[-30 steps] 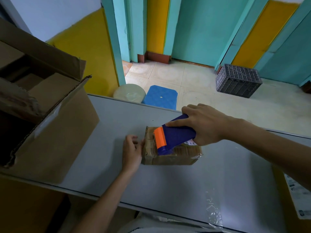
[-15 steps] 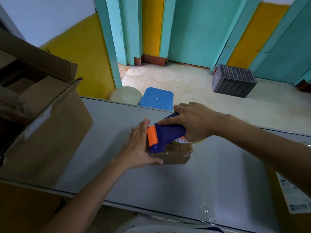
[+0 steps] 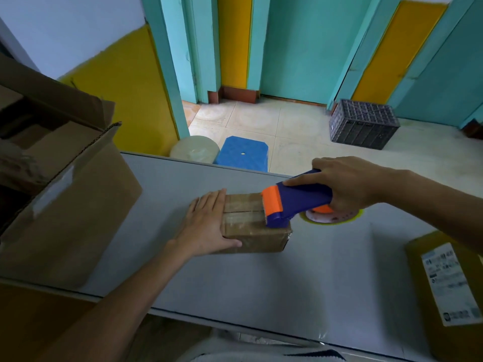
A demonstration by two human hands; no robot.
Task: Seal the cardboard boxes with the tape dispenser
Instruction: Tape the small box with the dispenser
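Note:
A small brown cardboard box (image 3: 251, 226) lies in the middle of the grey table (image 3: 300, 278), its top covered with shiny tape. My left hand (image 3: 206, 226) lies flat against the box's left end, fingers straight, thumb along the front side. My right hand (image 3: 345, 186) grips a blue tape dispenser (image 3: 298, 199) with an orange front. The dispenser's toothed edge sits on the box's right end. The tape roll under my right hand is partly hidden.
A large open cardboard box (image 3: 60, 194) stands at the table's left. A yellow-brown parcel with a white label (image 3: 449, 291) lies at the right edge. Beyond the table are a blue stool (image 3: 241, 154), a pale round stool (image 3: 194, 151) and a dark crate (image 3: 363, 124).
My right hand has drawn the dispenser from the box's left end across to its right end. My left hand has come up from the table and now lies against the box's left end.

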